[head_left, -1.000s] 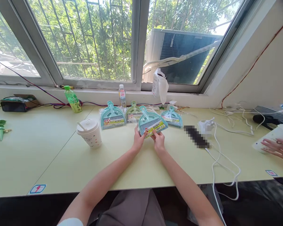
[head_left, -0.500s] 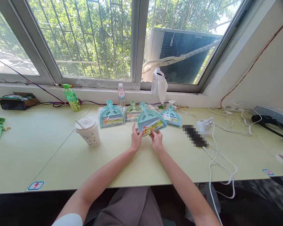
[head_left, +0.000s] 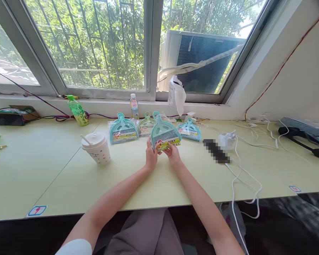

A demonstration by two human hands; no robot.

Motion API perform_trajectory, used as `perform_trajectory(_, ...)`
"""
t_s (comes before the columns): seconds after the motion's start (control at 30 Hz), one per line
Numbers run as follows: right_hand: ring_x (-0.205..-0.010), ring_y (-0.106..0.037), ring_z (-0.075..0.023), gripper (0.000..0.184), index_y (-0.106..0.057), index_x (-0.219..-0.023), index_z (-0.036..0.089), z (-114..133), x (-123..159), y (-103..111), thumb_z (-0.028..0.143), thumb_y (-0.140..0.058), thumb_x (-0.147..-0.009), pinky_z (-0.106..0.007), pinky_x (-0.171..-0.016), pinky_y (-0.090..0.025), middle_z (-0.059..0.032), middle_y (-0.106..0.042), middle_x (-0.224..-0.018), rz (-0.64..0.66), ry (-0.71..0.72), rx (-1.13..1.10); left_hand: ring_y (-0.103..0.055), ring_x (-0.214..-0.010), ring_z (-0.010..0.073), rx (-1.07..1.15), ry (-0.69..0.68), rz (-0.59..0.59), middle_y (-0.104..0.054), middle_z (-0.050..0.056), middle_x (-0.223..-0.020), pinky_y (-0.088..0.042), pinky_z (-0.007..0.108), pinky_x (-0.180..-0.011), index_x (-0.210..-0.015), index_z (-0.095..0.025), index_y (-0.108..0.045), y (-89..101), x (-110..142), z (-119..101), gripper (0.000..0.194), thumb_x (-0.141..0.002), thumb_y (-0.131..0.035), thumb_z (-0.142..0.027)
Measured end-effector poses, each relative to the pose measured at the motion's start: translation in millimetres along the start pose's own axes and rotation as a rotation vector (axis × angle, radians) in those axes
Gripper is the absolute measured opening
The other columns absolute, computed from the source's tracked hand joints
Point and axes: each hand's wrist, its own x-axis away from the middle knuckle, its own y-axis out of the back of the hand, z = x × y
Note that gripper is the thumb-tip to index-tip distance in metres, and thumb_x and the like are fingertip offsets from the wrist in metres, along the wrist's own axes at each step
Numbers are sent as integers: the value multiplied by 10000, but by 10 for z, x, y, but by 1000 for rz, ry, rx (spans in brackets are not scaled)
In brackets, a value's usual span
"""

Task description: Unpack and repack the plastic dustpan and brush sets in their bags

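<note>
Both my hands hold a packaged teal mini dustpan-and-brush set [head_left: 164, 133] upright over the pale green table [head_left: 55, 170]. My left hand [head_left: 150, 158] pinches its lower left corner, and my right hand [head_left: 172, 154] pinches its lower right edge at the yellow label. Behind it three more packaged sets lie flat on the table: a teal set [head_left: 122, 129] to the left, a green set [head_left: 145, 125] in the middle and a teal set [head_left: 189, 129] to the right.
A lidded paper cup [head_left: 96, 147] with a straw stands left of my hands. A green bottle [head_left: 78, 111] and a small water bottle [head_left: 134, 106] stand by the window sill. White cables [head_left: 241, 177] and a charger [head_left: 226, 141] lie to the right.
The held set has turned from a rightward tilt to nearly upright. The other person's hand at the far right edge has left the view.
</note>
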Motion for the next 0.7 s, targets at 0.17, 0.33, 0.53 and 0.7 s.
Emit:
perform_trajectory(0.17, -733, -703, -171, 225, -643, -908, 176, 36, -16, 33, 290, -727, -733, -275, -667, -600, -29, -737, -863, -73, -27, -10, -646, -775, 160, -68, -61, 95, -600, 107, -1219, -545, 297, -642, -1433, -278, -239, -8, 61, 21, 614, -897, -504, -417)
perform_trajectory(0.33, -794, -705, -179, 280, -656, -933, 176, 44, -71, 87, 284, -763, -698, -259, -667, -594, -36, -741, -880, -127, 15, -2, -626, -1013, 237, -16, -62, 130, -616, 96, -1221, -492, 371, -850, -1392, -277, -296, -1, 100, -44, 738, -783, -674, -450)
perform_trajectory(0.53, -832, -693, -186, 342, -659, -905, 168, -12, -63, 86, 300, -809, -628, -268, -675, -591, -55, -735, -937, -144, 85, 30, -634, -1006, 270, 351, 221, 181, -675, 126, -1084, -493, 399, -858, -1187, -163, -478, 5, -82, 35, 605, -751, -661, -540)
perform_trajectory(0.7, -765, -683, -195, 421, -641, -864, 163, 33, -50, 112, 371, -836, -555, -280, -622, -579, -65, -728, -875, -214, 132, 123, -573, -1128, 289, 343, 248, 378, -623, 125, -1235, -428, 432, -971, -1162, -165, -567, -40, -84, 157, 553, -746, -675, -513)
